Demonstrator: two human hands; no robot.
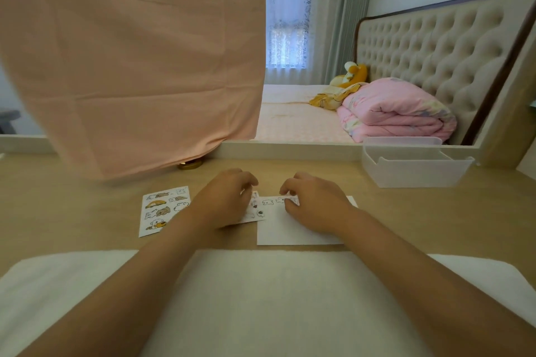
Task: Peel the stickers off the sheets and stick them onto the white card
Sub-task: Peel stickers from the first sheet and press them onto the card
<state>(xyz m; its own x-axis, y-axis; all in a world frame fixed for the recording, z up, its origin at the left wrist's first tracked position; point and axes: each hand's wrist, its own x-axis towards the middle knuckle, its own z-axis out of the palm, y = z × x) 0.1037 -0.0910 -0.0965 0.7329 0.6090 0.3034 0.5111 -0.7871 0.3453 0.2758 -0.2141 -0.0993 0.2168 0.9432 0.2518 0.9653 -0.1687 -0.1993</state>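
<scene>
- Seemingly mid-peel: the sheet (262, 206) lies just left of frame centre, its right part over the upper left corner of the card (295, 229), its upper strip bent up between the two hands.
- The right hand (314, 206) rests on the card with fingers curled, thumb and forefinger pinching the right end of that strip. Whether they hold one sticker's edge or the sheet itself is too small to tell.
- The left hand (222, 201) covers the sheet's left part, fingers curled down at its upper edge, holding it in place.
- The card shows mostly blank where it is not covered, so I judge the task to be early.
- The next move probably calls for a slow pull away from the backing while the left hand keeps the sheet flat, then a short carry down onto bare card and a press.
- A second sheet (162, 210), with brown and white animal stickers, lies flat at left, apart from both hands.
- All of this sits on a pale wood desk (406, 220); a white towel (261, 298) spans the lower frame under the forearms.
- A clear bin (417, 171) stands at right near the desk's back ledge; a gold lid (190, 164) peeps out under a hanging pink cloth (130, 52) that fills the upper left.
- Beyond, at upper right: a folded pink quilt (397, 109), a plush toy (352, 74), a tufted headboard (435, 46) and curtains (333, 23).
</scene>
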